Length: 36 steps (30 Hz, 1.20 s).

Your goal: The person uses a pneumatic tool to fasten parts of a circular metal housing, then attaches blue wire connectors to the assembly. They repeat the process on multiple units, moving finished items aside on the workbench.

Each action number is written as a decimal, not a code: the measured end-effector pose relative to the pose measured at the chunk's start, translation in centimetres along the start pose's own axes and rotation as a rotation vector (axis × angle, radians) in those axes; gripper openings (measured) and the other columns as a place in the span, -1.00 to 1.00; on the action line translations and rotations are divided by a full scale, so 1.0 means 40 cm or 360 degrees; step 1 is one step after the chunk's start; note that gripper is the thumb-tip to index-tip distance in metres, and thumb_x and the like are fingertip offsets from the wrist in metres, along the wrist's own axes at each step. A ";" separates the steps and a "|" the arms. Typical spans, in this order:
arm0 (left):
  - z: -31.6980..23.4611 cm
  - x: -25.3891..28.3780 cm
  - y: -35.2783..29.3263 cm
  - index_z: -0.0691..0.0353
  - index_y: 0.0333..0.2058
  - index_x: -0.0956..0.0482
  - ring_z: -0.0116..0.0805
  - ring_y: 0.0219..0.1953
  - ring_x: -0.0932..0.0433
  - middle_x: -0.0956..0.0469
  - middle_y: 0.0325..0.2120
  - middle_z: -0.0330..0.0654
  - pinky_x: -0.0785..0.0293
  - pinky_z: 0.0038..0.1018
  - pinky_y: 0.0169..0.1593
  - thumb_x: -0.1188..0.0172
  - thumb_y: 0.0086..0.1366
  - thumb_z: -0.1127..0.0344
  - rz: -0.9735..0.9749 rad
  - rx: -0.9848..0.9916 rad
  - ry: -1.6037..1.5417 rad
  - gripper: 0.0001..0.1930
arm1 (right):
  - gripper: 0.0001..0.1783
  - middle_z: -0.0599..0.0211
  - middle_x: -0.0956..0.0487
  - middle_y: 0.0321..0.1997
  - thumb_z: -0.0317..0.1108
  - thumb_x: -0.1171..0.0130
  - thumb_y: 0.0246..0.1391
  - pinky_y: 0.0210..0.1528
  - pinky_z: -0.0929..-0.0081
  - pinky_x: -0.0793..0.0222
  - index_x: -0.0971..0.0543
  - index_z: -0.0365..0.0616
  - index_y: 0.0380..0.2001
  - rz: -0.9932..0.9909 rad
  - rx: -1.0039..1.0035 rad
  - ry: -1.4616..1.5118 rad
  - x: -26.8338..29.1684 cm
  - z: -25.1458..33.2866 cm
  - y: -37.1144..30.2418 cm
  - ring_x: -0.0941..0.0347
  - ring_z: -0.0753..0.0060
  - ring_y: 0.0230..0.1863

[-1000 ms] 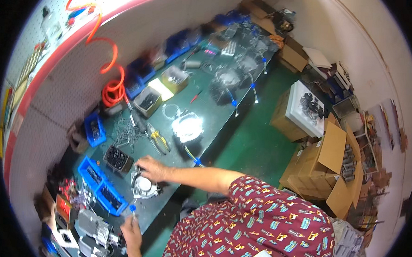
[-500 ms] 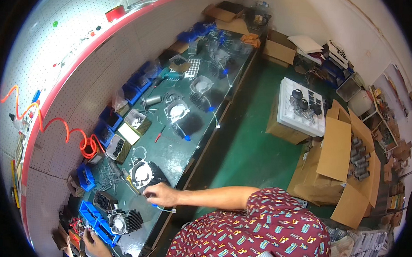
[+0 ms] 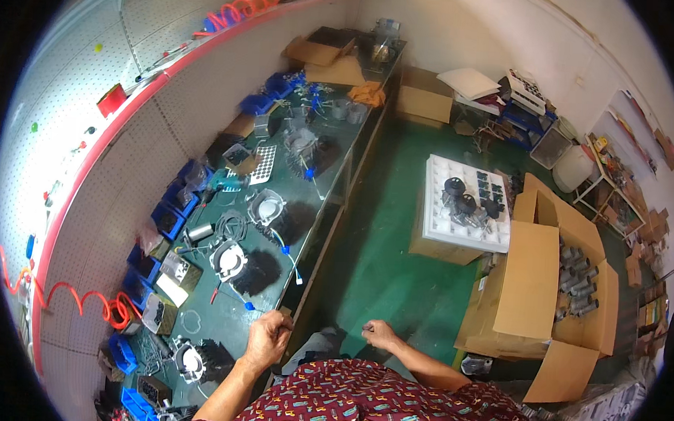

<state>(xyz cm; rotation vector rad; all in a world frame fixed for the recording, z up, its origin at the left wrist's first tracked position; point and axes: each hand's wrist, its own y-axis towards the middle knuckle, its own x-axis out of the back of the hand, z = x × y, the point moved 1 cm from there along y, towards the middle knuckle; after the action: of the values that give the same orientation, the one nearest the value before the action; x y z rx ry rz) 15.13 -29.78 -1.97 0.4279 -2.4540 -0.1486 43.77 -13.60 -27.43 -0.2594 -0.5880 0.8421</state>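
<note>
My left hand [image 3: 267, 339] is closed at the bench's front edge, its fingers curled; what they hold, if anything, is hidden. Just left of it lies a blue connector [image 3: 249, 306] on a wire from a round cast-metal housing [image 3: 229, 261] with dark fins. Another finned metal housing [image 3: 190, 361] sits nearer, to the left of my forearm. Over the floor, right of the bench and in front of my body, my right hand [image 3: 380, 335] is also closed, apart from everything around it. I cannot make out anything in its fingers.
More housings, such as one metal housing [image 3: 267, 207], line the bench [image 3: 199, 276]. Blue bins [image 3: 167, 220] and a green power drill [image 3: 225, 181] stand along the wall side. At right are a white foam tray [image 3: 435, 207] of dark parts and an open carton [image 3: 525, 283] of metal cylinders.
My right hand has left the bench beside the near housing and moved right over the floor. My left hand has come from the blue rack to the bench edge. The view has shifted along the bench.
</note>
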 end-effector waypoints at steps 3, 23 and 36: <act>0.065 -0.046 0.144 0.28 -0.46 -0.56 -0.02 -0.31 -0.62 -0.61 -0.42 -0.03 -0.55 -0.27 -0.19 -0.13 0.02 0.63 0.0024 0.0022 -0.0060 -0.87 | -0.65 0.08 -0.69 -0.20 -0.36 -0.24 0.13 -0.29 0.41 -0.57 -0.60 -0.38 -0.07 -0.0025 -0.0123 -0.0025 0.065 -0.001 0.053 -0.64 0.41 -0.40; 0.313 -0.171 0.607 0.38 -0.13 -0.62 -0.52 -0.41 -0.53 -0.62 -0.45 -0.21 -0.49 -0.52 -0.28 -0.16 0.32 0.47 0.0073 0.1122 -0.0729 -0.82 | -0.80 0.00 -0.67 -0.28 -0.29 -0.24 0.04 -0.14 0.14 -0.52 -0.69 -0.19 -0.35 -0.0450 0.0510 -0.0682 0.767 0.494 1.096 -0.62 -0.06 -0.20; 0.127 -0.226 0.763 0.41 -0.25 -0.57 -0.54 -0.31 -0.53 -0.61 -0.39 -0.22 -0.46 -0.56 -0.17 -0.10 0.33 0.59 -0.1081 0.1668 -0.0510 -0.91 | -0.71 0.01 -0.50 0.08 -0.32 -0.08 0.20 0.05 0.06 -0.53 -0.51 -0.08 -0.01 -0.0549 0.0029 -0.1378 0.842 0.630 1.828 -0.45 -0.09 0.14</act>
<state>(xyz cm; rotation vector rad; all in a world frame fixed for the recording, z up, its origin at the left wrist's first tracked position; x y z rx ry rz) 10.62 2.01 -4.83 1.7770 -2.3896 0.8875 0.97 59.09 -26.11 0.2461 -1.3866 0.5949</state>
